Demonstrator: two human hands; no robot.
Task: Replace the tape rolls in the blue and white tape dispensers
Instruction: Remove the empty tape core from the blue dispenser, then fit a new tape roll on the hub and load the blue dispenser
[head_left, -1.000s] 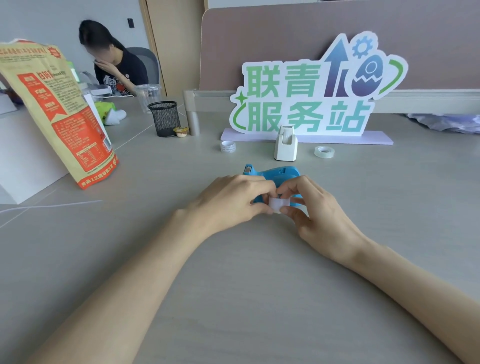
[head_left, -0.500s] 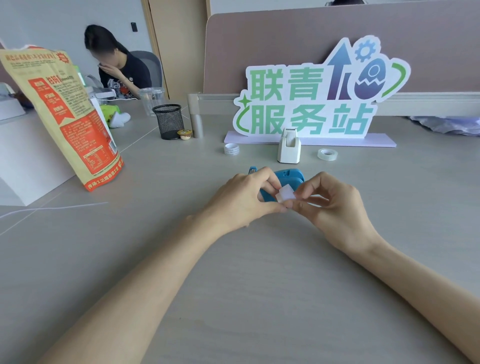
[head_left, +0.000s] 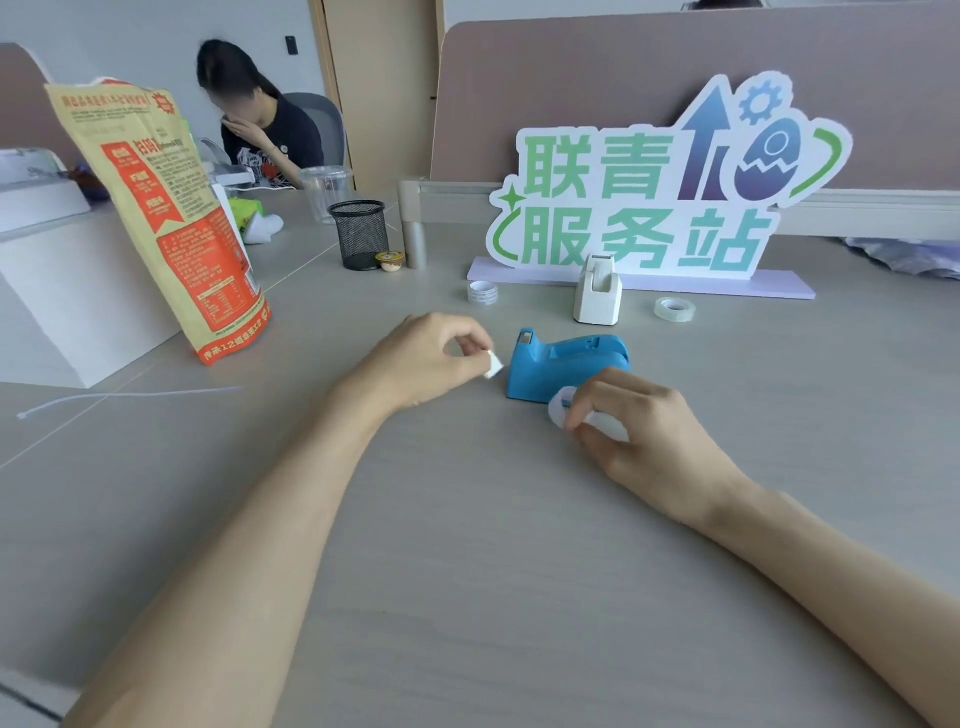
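The blue tape dispenser (head_left: 563, 366) stands on the desk just beyond my hands, cutter end to the left. My left hand (head_left: 431, 358) pinches a small white piece (head_left: 493, 365) left of the dispenser. My right hand (head_left: 639, 431) grips a clear tape roll (head_left: 563, 410) in front of the dispenser's right end. Farther back stands the white tape dispenser (head_left: 597, 293), with one tape roll (head_left: 482, 292) to its left and a clear tape roll (head_left: 674, 309) to its right.
A big cut-out sign (head_left: 660, 192) stands on a flat base behind the dispensers. An orange paper bag (head_left: 171, 223) leans on a white box (head_left: 62, 291) at left. A black mesh cup (head_left: 359, 235) stands near a person seated at the back left. A white cable tie (head_left: 119, 397) lies on the desk.
My hands were together in front of the blue dispenser; they have parted. The left carried the small white piece to the left, the right kept the clear roll and dropped lower right.
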